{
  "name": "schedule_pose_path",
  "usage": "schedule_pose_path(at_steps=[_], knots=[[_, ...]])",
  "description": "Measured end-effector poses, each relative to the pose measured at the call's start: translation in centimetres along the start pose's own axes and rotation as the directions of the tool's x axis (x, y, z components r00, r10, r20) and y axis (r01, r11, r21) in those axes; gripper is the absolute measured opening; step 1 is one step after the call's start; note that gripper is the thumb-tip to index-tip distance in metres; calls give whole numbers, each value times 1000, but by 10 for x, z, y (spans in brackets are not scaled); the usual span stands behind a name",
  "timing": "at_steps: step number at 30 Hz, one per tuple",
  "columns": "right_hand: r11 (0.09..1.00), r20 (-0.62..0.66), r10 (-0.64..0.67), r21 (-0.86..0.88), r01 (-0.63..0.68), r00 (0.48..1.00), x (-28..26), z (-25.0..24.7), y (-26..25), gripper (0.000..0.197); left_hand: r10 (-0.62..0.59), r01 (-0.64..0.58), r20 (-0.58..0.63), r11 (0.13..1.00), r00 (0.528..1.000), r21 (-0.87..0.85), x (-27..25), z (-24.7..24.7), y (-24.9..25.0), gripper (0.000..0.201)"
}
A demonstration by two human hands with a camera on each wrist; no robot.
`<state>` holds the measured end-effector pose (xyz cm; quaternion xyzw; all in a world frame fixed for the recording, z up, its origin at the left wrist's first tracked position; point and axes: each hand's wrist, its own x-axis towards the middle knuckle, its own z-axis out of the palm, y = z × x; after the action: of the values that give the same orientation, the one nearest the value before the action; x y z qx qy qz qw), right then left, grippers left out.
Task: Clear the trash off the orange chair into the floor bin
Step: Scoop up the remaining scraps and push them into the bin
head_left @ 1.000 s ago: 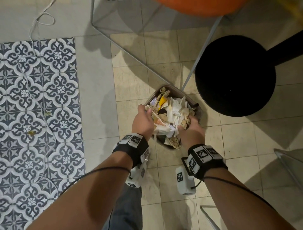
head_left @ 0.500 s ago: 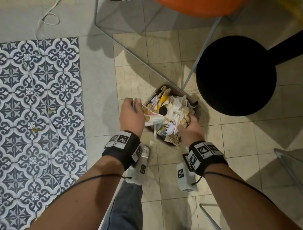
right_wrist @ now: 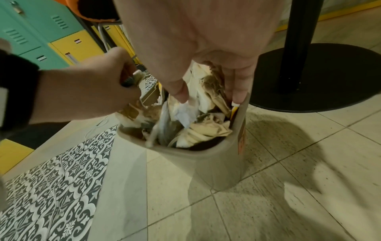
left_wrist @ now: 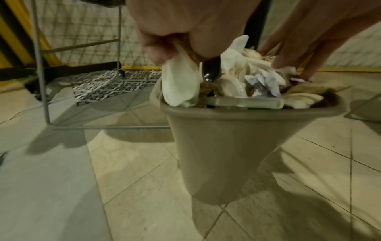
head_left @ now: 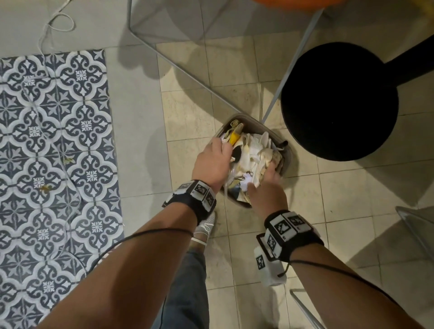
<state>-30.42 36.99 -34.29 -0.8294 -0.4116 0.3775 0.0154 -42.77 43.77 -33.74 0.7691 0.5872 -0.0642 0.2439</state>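
The tan floor bin (head_left: 288, 153) stands on the tiles, heaped with crumpled paper, napkins and wrappers (head_left: 254, 152). My left hand (head_left: 217, 156) is over the bin's left side. Its curled fingers pinch a white paper wrapper (left_wrist: 179, 83) with brown scraps that hangs into the bin (left_wrist: 216, 146). My right hand (head_left: 265, 180) is on the near right side, its straight fingers (right_wrist: 237, 88) pushed down into the trash (right_wrist: 195, 127) by the bin wall (right_wrist: 216, 166). The orange chair (head_left: 298, 1) shows only as a seat edge at the top.
The chair's grey metal leg frame (head_left: 187, 77) runs just behind the bin. A black round table base (head_left: 340, 101) sits close on the right. A patterned blue tile patch (head_left: 54, 152) with a thin white cord lies to the left. My shoe (head_left: 206, 225) is near the bin.
My left hand pulled out to the left of the bin with a wad of paper, then came back over the bin's left side. My right hand stayed pressed on the trash.
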Motion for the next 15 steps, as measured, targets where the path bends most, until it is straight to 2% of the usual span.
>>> schedule_pose_path(at_steps=[2, 4, 7, 11, 13, 15], knots=[[1000, -11, -8, 16, 8, 1000, 1, 2, 0, 82, 42, -42, -56, 999, 998, 8, -3, 4, 1, 29], [1000, -12, 2, 25, -1, 1000, 4, 3, -1, 84, 24, -29, -100, 998, 995, -49, -6, 11, 0, 25], [1000, 2, 14, 26, -14, 1000, 8, 1, -3, 81, -31, 28, -14, 982, 999, -188, -7, 26, -4, 25], [999, -24, 9, 37, -8, 1000, 14, 2, 0, 70, -16, 7, -20, 918, 1000, -397, -8, 34, -3, 28], [1000, -31, -3, 12, 3, 1000, 14, 2, 3, 67, 5, -9, -12, 912, 1000, -410, -12, 35, -4, 28], [1000, -35, -1, -3, 1, 999, 14, 2, 5, 65, -8, 41, 91, 929, 996, -369, -13, 34, -5, 32]])
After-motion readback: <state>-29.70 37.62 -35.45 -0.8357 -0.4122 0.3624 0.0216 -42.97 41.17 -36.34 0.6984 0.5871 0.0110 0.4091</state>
